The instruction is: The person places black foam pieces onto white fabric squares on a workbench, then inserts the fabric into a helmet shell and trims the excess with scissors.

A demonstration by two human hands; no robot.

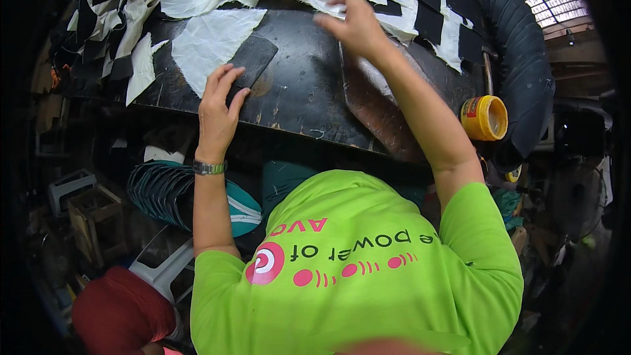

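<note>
With the left hand [220, 108] pressing flat on the black rubber patch [252, 59] and the right hand [355, 20] released, spread above it, the patch may slide across the desk [302, 92].

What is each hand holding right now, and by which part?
Left hand presses the black rubber patch at its lower end; right hand grips nothing, fingers spread over white sheets.

Small cluttered workshop. Evidence: dark, stained worktable [309, 98]; cut black patches [427, 23] and white sheets [210, 39] spread far across it; yellow open jar [485, 118] at right; rubber tube [519, 59] far right; stacked soles [164, 190] and crates [92, 217] near left.
</note>
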